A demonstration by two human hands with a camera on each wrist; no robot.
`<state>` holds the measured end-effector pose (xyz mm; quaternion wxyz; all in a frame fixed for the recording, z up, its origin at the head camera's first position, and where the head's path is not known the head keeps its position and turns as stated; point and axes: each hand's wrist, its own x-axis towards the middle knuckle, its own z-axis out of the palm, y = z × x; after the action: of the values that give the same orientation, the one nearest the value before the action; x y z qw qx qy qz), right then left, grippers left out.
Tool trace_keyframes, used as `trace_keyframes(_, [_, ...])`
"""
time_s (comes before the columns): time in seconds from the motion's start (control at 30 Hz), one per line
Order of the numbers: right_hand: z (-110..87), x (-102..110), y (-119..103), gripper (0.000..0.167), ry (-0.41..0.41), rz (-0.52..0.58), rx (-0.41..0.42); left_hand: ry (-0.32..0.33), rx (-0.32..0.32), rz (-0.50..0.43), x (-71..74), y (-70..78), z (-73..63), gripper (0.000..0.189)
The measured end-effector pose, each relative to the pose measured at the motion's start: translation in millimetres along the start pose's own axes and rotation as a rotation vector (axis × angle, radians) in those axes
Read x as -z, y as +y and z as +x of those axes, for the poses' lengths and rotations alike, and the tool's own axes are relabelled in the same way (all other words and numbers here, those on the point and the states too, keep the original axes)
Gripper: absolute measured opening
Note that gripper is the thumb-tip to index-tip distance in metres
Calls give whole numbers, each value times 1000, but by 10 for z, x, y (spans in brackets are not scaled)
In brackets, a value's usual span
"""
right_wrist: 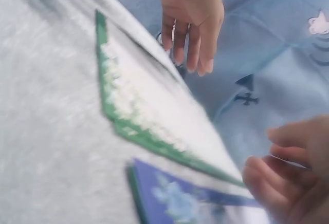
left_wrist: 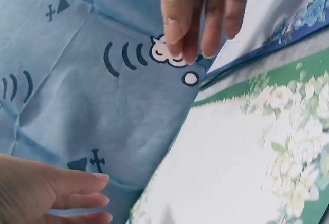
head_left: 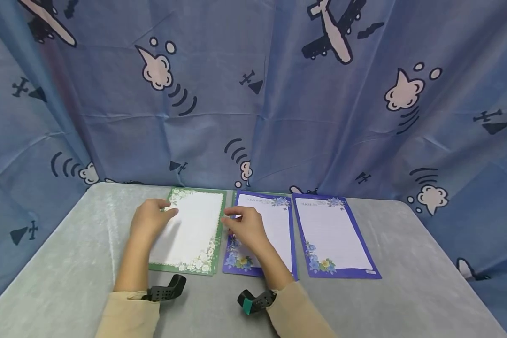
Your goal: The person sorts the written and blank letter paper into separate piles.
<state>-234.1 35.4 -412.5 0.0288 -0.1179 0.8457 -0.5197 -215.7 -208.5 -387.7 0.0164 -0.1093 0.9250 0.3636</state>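
Note:
A green-bordered sheet of floral paper lies at the left of three sets; a second green edge peeks out beneath it. My left hand hovers over its left edge, fingers loosely bent and nothing between them. Between this paper and a purple-bordered sheet, my right hand hangs above the purple sheet's left side, fingers relaxed. Green edging shows under that middle sheet. In the right wrist view, the right hand appears free of any paper. The left wrist view shows the left hand beside the green-bordered paper.
Another purple-bordered sheet lies to the right, tilted slightly. All the papers rest on a grey-covered table. Behind its far edge hangs a blue curtain printed with airplanes and clouds. Each wrist wears a black camera mount.

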Motion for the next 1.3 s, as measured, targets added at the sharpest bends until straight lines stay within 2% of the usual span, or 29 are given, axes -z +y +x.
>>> trace_keyframes(0.13, [-17,91,-67,30,-24,10,39,38,-111,-13,-51,149,-22,44])
trace_keyframes(0.27, [-38,187,-111,29,-18,-10,52,68,-212,6,-165,309,-44,39])
trace_keyframes(0.43, [-86,353,-50,30,34,-70,43,66,-279,34,-375,477,-49,35])
trace_keyframes(0.63, [-191,600,145,26,132,-156,32,21,-317,11,-640,581,-73,36])
trace_keyframes(0.83, [-344,859,361,24,198,-257,7,-31,-310,-67,-851,644,-97,35])
trace_keyframes(1.0, [-390,985,561,21,292,-299,-4,-56,-310,-96,-1023,663,-95,32])
trace_keyframes(1.13, [-396,1012,698,19,356,-316,-1,-54,-301,-81,-1132,649,-96,28])
trace_keyframes(1.3, [-394,995,827,21,377,-363,7,1,-303,-44,-1191,627,-98,27])
